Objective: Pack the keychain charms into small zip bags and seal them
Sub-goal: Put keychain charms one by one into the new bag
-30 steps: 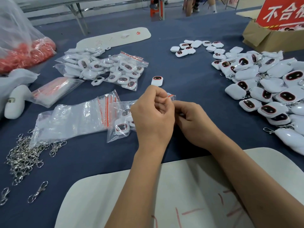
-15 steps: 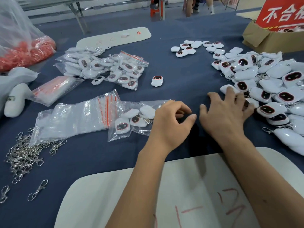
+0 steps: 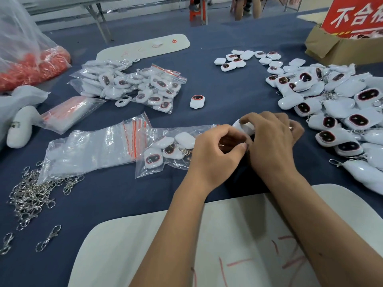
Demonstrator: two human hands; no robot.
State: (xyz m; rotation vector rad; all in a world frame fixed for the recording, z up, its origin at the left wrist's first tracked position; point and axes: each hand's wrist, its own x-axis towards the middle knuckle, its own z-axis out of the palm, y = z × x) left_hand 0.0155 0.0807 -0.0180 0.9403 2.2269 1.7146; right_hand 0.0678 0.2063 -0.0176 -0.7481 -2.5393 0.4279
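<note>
Two hands at centre of bench (image 3: 228, 96): right hand (image 3: 275, 141) curled round white charm (image 3: 243, 126), left hand (image 3: 217, 154) pinching mouth of zip bag (image 3: 172, 150) at nine o'clock of it. Loose charm pile (image 3: 335, 104) at two o'clock, apart.

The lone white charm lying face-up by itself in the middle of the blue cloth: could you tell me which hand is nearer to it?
Right. The right hand lies just below and right of the lone charm; the left hand sits lower, further toward the person.
</note>
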